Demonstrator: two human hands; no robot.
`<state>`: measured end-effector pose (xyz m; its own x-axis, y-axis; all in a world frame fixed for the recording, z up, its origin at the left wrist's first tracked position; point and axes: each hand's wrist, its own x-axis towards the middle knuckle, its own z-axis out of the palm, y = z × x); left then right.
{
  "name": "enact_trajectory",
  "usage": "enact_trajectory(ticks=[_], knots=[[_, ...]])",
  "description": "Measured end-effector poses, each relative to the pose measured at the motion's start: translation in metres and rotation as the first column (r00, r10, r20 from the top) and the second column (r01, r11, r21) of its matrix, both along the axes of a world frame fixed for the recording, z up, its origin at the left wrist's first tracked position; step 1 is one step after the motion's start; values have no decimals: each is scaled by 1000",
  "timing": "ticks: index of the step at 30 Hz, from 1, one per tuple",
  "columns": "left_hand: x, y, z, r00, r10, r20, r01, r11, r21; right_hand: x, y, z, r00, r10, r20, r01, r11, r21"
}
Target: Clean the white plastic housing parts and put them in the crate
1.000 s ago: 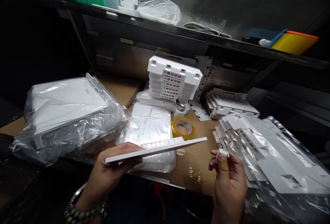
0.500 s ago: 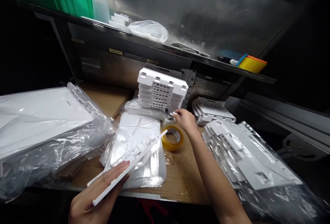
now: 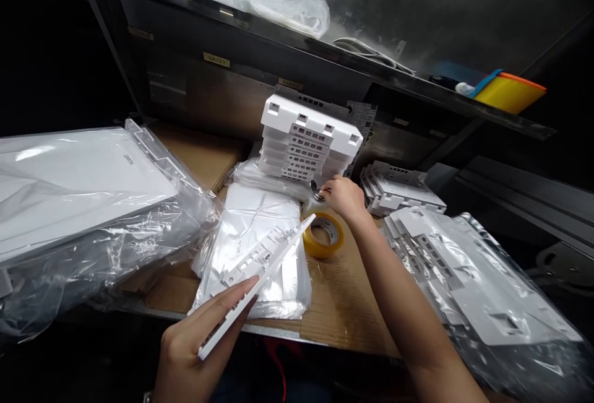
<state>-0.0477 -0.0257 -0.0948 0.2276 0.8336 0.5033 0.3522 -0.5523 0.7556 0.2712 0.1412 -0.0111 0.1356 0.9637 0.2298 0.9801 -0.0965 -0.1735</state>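
My left hand point(image 3: 204, 329) grips a white plastic cover point(image 3: 266, 276) by its lower edge. The cover is tilted, with its ribbed inner side toward the flat plastic bags point(image 3: 260, 205). My right hand point(image 3: 346, 197) has its fingers pinched together at the metal top of a small white dispenser bottle point(image 3: 314, 205), whose lid stands up. What lies between those fingers is hidden. A roll of yellow tape point(image 3: 310, 245) rests on the cardboard just in front of the bottle. Behind it rises a stack of white plastic covers point(image 3: 309, 143).
Bagged white covers lie at the left point(image 3: 83, 174) and right point(image 3: 477, 273). More covers point(image 3: 399, 189) stand at the back right. A metal shelf point(image 3: 273, 31) crosses above, carrying a clear plastic bag point(image 3: 288, 7) and a yellow container point(image 3: 510, 92).
The view has tipped down and shifted left. My right fingers have come closer onto the bottle's top, and the small white piece seen at them before is now hidden. My left hand keeps the cover.
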Motion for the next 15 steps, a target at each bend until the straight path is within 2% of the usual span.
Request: enact_trajectory(ticks=[3, 5, 6, 8, 10, 12, 15], knots=[[1, -1, 1, 1000, -9, 0, 9, 1000, -5, -12, -29, 7, 997, -19, -76, 27, 994, 108], [2, -2, 1, 1000, -20, -9, 20, 1000, -7, -31, -66, 11, 985, 16, -171, 17, 982, 189], [3, -2, 1, 1000, -26, -14, 26, 1000, -14, -45, -87, 12, 970, 74, -233, -23, 976, 214], [4, -3, 1, 999, -34, -17, 34, 999, -23, -75, -129, 11, 826, 309, -472, -177, 936, 303], [4, -4, 1, 999, -40, -19, 40, 999, -17, -103, -160, 6, 713, 432, -552, -270, 896, 352], [5, -4, 1, 999, -43, -21, 43, 999, 3, -121, -175, 0, 662, 494, -564, -313, 866, 390], [7, -4, 1, 999, -31, -22, 31, 999, 18, -129, -176, -8, 680, 490, -545, -281, 861, 423]])
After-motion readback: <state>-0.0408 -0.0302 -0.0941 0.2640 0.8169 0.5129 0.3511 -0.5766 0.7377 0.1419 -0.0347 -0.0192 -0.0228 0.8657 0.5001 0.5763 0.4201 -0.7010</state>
